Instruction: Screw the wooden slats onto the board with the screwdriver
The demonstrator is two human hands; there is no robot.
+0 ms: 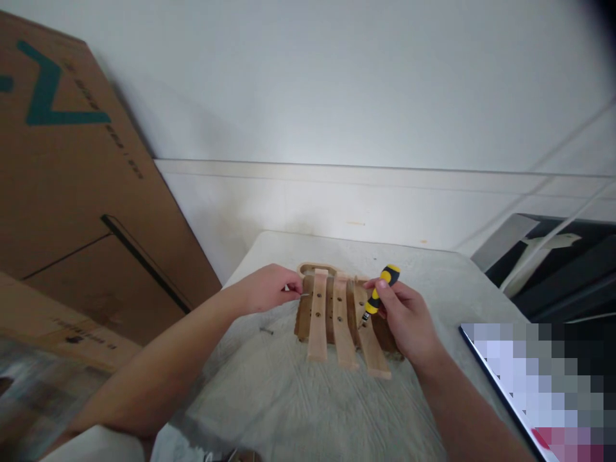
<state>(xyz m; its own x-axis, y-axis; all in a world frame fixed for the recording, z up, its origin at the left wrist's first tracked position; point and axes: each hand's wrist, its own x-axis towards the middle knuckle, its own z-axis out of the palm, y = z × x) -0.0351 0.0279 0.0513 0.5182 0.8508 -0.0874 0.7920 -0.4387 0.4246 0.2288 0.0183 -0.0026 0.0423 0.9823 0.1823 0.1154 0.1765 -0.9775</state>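
My right hand [408, 314] is closed round a yellow-and-black screwdriver [384, 286]. The screwdriver tilts down to the left, its tip close to the rightmost of three pale wooden slats [371, 346]. These slats lie side by side across a brown board [302, 321], and dark screw heads or holes show in them. Behind their far ends is a rounded wooden loop [308, 267]. At the board's left edge, my left hand [269, 289] is pinched shut; a thin, light thing shows at its fingertips, too small to name. A loose screw [266, 330] lies on the cloth left of the board.
A whitish cloth-covered table [269, 398] carries the work and meets a white wall [337, 96] at the back. A big cardboard box [96, 192] leans at the left. Dark items [563, 269] and a pixelated, dark-edged panel [500, 391] are at the right.
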